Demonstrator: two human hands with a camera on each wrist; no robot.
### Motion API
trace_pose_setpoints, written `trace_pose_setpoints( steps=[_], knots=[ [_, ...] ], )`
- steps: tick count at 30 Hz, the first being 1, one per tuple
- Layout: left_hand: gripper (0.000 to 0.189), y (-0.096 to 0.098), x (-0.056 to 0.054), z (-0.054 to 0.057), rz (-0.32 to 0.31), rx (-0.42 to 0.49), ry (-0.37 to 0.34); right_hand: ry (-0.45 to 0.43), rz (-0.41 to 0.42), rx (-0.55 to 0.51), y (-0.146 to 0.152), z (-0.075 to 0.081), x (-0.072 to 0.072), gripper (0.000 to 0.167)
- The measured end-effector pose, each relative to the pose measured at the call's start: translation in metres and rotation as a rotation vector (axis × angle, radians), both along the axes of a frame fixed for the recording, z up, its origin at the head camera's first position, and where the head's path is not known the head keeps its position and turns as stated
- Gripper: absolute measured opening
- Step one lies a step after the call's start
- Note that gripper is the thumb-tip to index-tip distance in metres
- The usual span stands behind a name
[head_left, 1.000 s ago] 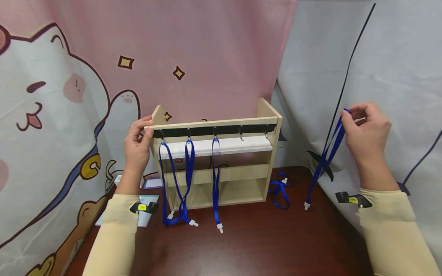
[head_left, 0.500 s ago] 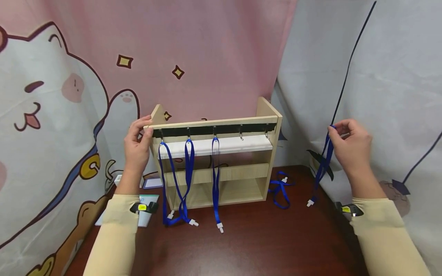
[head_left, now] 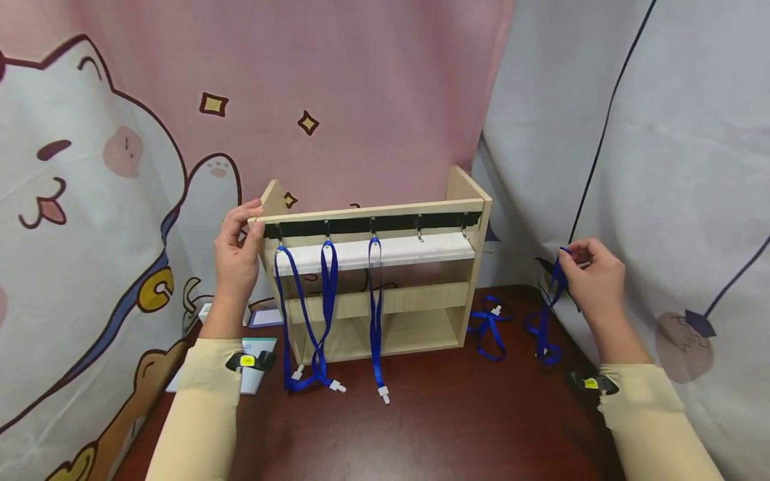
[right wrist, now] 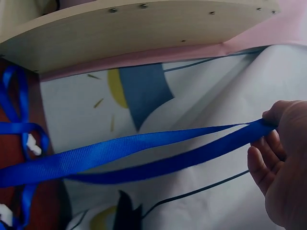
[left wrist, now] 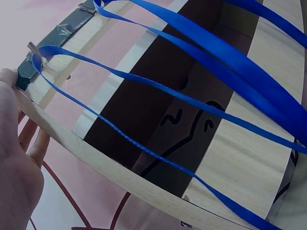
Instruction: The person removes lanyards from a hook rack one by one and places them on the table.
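Note:
My left hand [head_left: 236, 257] grips the upper left corner of a wooden rack [head_left: 394, 300], thumb in front and fingers behind. Along its top runs a black strip [head_left: 397, 225] with several metal hooks. Blue lanyards [head_left: 329, 287] with white clips hang from the three left hooks; the two right hooks [head_left: 465, 234] hold nothing. To the right of the rack, my right hand [head_left: 595, 280] pinches the top of another blue lanyard [right wrist: 192, 158], whose lower part lies bunched on the table. A further blue lanyard [head_left: 490, 327] lies loose between that one and the rack.
White cards [head_left: 259, 351] and a blue-edged card holder [head_left: 266, 318] lie left of the rack on the dark red table [head_left: 391, 441]. A pink curtain [head_left: 373, 100] hangs behind, a pale printed cloth [head_left: 662, 167] at the right.
My right hand has moved down and left, lowering its lanyard so the bottom folds onto the table. My left hand keeps its grip on the rack.

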State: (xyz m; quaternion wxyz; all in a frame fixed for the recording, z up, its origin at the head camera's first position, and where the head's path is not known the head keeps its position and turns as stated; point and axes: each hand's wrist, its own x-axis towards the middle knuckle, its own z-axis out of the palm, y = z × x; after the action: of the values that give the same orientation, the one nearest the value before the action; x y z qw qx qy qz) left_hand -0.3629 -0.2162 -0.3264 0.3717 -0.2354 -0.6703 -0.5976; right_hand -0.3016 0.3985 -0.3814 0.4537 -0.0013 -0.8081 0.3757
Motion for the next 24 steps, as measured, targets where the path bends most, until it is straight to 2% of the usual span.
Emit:
trace_pose_setpoints(
  steps=[6, 14, 24],
  knots=[
    [0.027, 0.002, 0.002, 0.002, -0.001, -0.003, -0.004, -0.018, -0.036, 0.011, 0.005, -0.020, -0.004, 0.016],
    [0.027, -0.001, -0.001, -0.001, 0.016, -0.022, 0.000, -0.144, -0.080, 0.003, 0.018, -0.049, -0.011, 0.020],
    [0.029, -0.003, -0.004, -0.002, 0.008, -0.017, 0.007, -0.196, -0.075, 0.090, 0.034, -0.084, -0.022, 0.017]
  ],
)
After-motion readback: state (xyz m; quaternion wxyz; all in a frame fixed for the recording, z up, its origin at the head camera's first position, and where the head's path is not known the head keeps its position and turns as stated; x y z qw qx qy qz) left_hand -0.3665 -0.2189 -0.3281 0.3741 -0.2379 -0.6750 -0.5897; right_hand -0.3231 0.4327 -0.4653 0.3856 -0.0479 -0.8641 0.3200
